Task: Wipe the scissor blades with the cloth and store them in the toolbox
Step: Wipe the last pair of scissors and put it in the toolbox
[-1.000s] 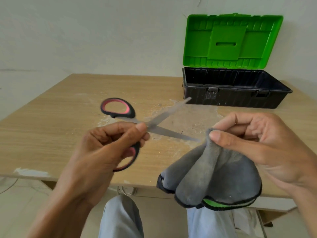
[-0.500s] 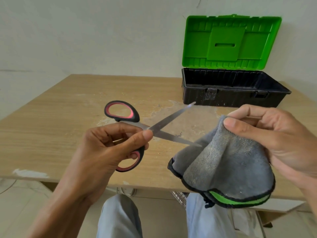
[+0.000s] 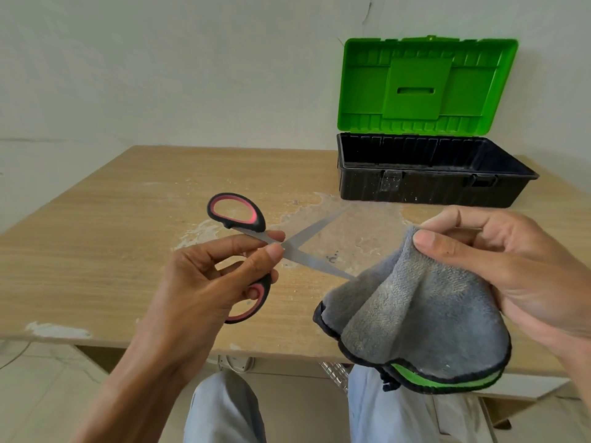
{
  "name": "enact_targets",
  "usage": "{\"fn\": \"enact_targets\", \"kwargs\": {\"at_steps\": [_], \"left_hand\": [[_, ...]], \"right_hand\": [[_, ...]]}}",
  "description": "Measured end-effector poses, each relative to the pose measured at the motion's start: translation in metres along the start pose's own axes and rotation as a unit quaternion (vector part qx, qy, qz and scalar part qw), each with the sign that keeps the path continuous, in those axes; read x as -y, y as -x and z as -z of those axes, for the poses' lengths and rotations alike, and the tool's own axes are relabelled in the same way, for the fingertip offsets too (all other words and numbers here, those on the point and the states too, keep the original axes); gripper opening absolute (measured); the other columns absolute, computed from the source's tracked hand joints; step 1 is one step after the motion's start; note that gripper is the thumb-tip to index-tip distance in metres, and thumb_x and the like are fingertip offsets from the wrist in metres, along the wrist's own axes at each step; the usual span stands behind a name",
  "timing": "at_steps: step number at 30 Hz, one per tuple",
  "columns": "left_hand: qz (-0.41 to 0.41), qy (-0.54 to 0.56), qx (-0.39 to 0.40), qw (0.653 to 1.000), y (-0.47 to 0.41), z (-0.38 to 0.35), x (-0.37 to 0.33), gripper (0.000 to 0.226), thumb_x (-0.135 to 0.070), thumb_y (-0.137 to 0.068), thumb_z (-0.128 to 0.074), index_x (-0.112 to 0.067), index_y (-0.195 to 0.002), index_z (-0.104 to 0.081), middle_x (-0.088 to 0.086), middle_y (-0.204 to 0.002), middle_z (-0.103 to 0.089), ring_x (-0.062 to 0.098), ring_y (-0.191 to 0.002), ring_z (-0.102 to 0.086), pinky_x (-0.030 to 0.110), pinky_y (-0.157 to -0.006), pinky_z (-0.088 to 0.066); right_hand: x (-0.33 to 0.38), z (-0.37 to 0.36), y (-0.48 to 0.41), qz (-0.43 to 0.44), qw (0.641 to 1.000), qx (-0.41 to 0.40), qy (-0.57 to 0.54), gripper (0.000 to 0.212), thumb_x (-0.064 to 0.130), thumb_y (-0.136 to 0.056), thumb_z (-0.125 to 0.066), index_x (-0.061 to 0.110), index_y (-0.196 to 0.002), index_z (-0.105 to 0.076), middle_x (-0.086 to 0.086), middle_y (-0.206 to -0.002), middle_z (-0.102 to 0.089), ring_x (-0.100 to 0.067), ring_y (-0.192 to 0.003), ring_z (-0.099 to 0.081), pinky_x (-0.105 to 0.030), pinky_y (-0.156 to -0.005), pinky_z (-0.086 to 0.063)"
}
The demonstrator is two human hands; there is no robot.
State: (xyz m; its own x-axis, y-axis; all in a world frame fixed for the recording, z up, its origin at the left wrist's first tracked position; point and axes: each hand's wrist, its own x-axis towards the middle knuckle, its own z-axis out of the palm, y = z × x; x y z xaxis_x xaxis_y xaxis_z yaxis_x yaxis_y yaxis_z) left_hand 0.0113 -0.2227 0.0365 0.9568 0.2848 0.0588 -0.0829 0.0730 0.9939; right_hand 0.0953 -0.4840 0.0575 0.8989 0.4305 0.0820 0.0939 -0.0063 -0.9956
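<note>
You sit at a pale wooden table with a worn, whitish patch in its top, set against a plain light wall. Beyond your right hand stands the toolbox, a black tub with its green lid thrown back upright against the wall.

Your left hand grips the scissors in the air above the table, thumb and forefinger pinched at the pivot and a finger through the lower loop. The scissors run away from that hand toward your right one, handles on the left-hand side, blades on the other. The blades are spread in a wide V: one points up and away toward the toolbox, the other slants down so that its tip reaches the near edge of the cloth. The blades are plain grey metal, and the loops are black lined with pinkish red.

Your right hand pinches the cloth at a gathered peak between thumb and fingers. It hangs from there in folds, grey and fleecy, with a black hem and a green stripe at the bottom.
</note>
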Motion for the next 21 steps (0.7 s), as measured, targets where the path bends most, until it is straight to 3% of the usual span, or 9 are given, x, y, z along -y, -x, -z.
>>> {"fn": "enact_targets", "kwargs": {"at_steps": [7,12,16,18,21], "left_hand": [[0.012,-0.032,-0.024,0.999,0.0009,0.0010,0.0077,0.025,-0.035,-0.071,-0.075,-0.012,-0.080,-0.081,0.006,-0.068,-0.070,0.009,-0.057,-0.057,0.013,-0.051,-0.046],[0.009,-0.041,-0.033,0.999,0.0007,0.0031,0.0096,0.022,-0.032,-0.072,-0.072,-0.013,-0.077,-0.082,0.009,-0.074,-0.076,0.013,-0.071,-0.073,0.015,-0.053,-0.051],[0.008,-0.066,-0.019,0.998,0.0001,0.0047,0.0095,0.021,-0.034,-0.075,-0.070,-0.019,-0.083,-0.083,0.001,-0.084,-0.079,0.006,-0.079,-0.072,0.019,-0.065,-0.053],[-0.001,-0.078,-0.015,0.997,0.0003,0.0044,0.0089,0.026,-0.040,-0.073,-0.070,-0.020,-0.083,-0.083,-0.002,-0.082,-0.078,0.004,-0.081,-0.068,0.022,-0.077,-0.046],[-0.014,-0.092,-0.024,0.995,0.0001,0.0058,0.0097,0.027,-0.044,-0.071,-0.069,-0.023,-0.081,-0.083,0.006,-0.084,-0.075,0.013,-0.085,-0.067,0.024,-0.080,-0.042]], "right_hand": [[0.0001,0.0006,0.0028,0.000,1.000,0.000,0.002,0.058,0.053,-0.049,-0.099,0.012,-0.085,-0.081,-0.013,-0.085,-0.080,-0.018,-0.075,-0.077,-0.018,-0.068,-0.060],[0.0014,0.0027,0.0039,0.001,1.000,-0.007,0.007,0.061,0.056,-0.047,-0.099,0.012,-0.084,-0.081,-0.013,-0.086,-0.080,-0.018,-0.076,-0.076,-0.018,-0.068,-0.060],[0.0022,0.0030,0.0040,-0.002,1.000,-0.006,0.007,0.061,0.056,-0.046,-0.099,0.011,-0.084,-0.081,-0.013,-0.084,-0.079,-0.017,-0.074,-0.076,-0.018,-0.066,-0.060],[0.0012,0.0034,0.0033,-0.005,1.000,-0.007,0.010,0.061,0.055,-0.047,-0.099,0.011,-0.084,-0.081,-0.014,-0.085,-0.079,-0.018,-0.075,-0.076,-0.019,-0.066,-0.060],[-0.0001,0.0041,0.0029,-0.009,1.000,-0.007,0.016,0.062,0.055,-0.047,-0.099,0.010,-0.086,-0.080,-0.016,-0.087,-0.079,-0.020,-0.076,-0.076,-0.020,-0.067,-0.060]]}}
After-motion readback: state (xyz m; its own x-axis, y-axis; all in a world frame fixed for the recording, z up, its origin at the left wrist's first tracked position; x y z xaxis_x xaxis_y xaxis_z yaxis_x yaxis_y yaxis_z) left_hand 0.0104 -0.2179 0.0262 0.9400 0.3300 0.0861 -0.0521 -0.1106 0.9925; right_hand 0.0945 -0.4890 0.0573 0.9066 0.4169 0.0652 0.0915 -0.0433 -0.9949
